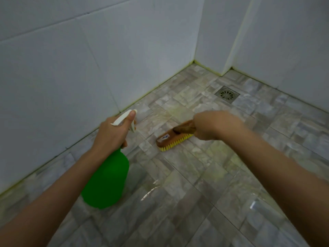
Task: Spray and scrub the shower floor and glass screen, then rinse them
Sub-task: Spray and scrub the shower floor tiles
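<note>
At centre frame, the right hand (210, 125) grips the scrub brush (173, 138), bristles on the shower floor (195, 175), handle hidden. The left hand (112, 134), centre-left, clutches the green spray bottle (108, 180), hiding its neck. The glass screen lies outside the frame.

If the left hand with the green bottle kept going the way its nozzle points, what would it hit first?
Probably the white tiled wall, near its seam with the floor. The left hand aims the spray bottle up and away toward that wall; nothing else lies between, though depth is hard to judge.
</note>
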{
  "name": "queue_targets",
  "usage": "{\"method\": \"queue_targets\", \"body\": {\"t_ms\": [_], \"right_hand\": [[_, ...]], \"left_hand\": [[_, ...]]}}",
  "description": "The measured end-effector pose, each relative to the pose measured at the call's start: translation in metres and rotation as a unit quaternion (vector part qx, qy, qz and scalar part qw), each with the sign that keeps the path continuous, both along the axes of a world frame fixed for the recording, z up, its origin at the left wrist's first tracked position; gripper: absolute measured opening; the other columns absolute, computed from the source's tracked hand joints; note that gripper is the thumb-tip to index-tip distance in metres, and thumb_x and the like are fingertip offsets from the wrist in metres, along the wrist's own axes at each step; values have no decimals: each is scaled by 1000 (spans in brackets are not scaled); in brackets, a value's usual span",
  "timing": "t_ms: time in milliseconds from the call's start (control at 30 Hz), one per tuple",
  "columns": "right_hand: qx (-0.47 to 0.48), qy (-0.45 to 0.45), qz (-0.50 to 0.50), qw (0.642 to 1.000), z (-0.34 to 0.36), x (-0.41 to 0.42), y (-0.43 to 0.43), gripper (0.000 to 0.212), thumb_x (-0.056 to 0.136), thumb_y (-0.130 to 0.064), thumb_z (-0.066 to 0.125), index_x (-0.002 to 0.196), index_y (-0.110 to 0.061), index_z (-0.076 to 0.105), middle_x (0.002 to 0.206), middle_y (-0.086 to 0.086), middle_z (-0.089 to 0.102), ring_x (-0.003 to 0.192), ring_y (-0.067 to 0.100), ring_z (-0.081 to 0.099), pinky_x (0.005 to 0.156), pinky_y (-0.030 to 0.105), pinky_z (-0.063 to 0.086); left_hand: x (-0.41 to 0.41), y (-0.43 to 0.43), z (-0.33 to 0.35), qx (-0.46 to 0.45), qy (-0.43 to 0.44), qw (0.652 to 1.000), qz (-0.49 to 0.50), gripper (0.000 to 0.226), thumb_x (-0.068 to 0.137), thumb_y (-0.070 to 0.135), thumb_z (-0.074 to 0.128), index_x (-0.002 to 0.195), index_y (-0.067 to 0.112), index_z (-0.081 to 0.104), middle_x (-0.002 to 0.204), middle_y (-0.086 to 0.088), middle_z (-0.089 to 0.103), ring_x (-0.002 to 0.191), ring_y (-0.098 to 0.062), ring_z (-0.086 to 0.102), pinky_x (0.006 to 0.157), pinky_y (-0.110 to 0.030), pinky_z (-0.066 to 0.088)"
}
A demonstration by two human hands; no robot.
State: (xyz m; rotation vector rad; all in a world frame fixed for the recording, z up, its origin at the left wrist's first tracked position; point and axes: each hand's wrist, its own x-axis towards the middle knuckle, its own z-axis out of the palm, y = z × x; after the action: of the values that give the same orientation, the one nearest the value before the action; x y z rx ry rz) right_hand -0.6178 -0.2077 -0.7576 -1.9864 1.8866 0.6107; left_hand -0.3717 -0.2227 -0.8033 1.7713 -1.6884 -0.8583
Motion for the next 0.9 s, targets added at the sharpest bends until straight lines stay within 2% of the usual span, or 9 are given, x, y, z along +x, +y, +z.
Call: {"method": "queue_targets", "body": {"t_ms": [133, 233, 333, 400, 500, 600, 667, 767, 900], "right_hand": [[-35, -49, 35, 998, -29, 29, -27, 70, 94, -2, 35, 147, -46, 21, 116, 10, 57, 71, 22, 52, 61, 35, 48], [-29, -82, -6, 996, -20, 34, -40, 49, 96, -6, 37, 139, -29, 43, 91, 7, 56, 68, 22, 57, 55, 29, 48], [-26, -39, 18, 999, -8, 53, -29, 15, 95, -10, 44, 103, -12, 57, 70, 2, 48, 54, 15, 47, 45, 25, 36], [-31, -50, 67, 996, -19, 70, -27, 21, 97, -10, 40, 105, -25, 52, 72, 1, 49, 53, 14, 47, 46, 25, 38], [-43, -103, 59, 992, -40, 82, -43, 43, 98, -11, 35, 136, -28, 46, 87, 3, 57, 57, 15, 50, 48, 26, 39], [5, -70, 75, 995, -17, 72, -35, 38, 97, -14, 40, 132, -21, 53, 85, 2, 56, 57, 15, 49, 49, 26, 40], [25, -32, 106, 993, -6, 72, -14, 36, 97, -17, 42, 129, -29, 54, 80, -1, 52, 59, 14, 51, 51, 25, 43], [-22, -57, 143, 988, -26, 92, 0, 44, 99, -20, 37, 138, -42, 40, 97, 3, 59, 75, 21, 57, 60, 31, 47], [-3, -76, 172, 982, -24, 92, -11, 51, 100, -20, 37, 141, -49, 33, 98, 4, 60, 57, 12, 49, 48, 23, 40]], "left_hand": [[26, 1, -3, 12, -15, 1000, 23, 73, 93, 64, 43, 98, -3, 71, 53, -18, 62, 30, -8, 52, 42, -18, 40], [41, 3, -8, 11, -8, 999, 40, 69, 92, 66, 43, 95, 4, 73, 53, -17, 63, 32, -11, 54, 50, -24, 43], [57, 5, -13, 10, -12, 999, 48, 74, 88, 71, 42, 93, 4, 72, 69, -19, 72, 35, -14, 57, 52, -26, 47], [65, 7, -15, 9, -9, 998, 56, 80, 86, 72, 41, 95, -2, 70, 73, -22, 72, 35, -14, 58, 52, -27, 48], [73, 13, -15, 6, 1, 998, 68, 82, 86, 72, 42, 96, -5, 68, 74, -26, 70, 35, -14, 57, 52, -29, 48], [81, 22, -15, 11, 22, 997, 76, 69, 86, 71, 43, 90, 9, 74, 84, -22, 73, 34, -14, 56, 54, -31, 51], [91, 31, -15, 21, 37, 995, 86, 65, 87, 71, 44, 90, 13, 74, 85, -21, 74, 35, -15, 56, 54, -31, 51], [105, 44, -16, 28, 47, 993, 101, 58, 90, 69, 45, 89, 19, 74, 85, -21, 74, 36, -18, 57, 53, -30, 50], [115, 66, -16, 35, 77, 989, 119, 65, 78, 81, 43, 85, 26, 76, 83, -21, 74, 37, -21, 57, 51, -28, 45]]}}
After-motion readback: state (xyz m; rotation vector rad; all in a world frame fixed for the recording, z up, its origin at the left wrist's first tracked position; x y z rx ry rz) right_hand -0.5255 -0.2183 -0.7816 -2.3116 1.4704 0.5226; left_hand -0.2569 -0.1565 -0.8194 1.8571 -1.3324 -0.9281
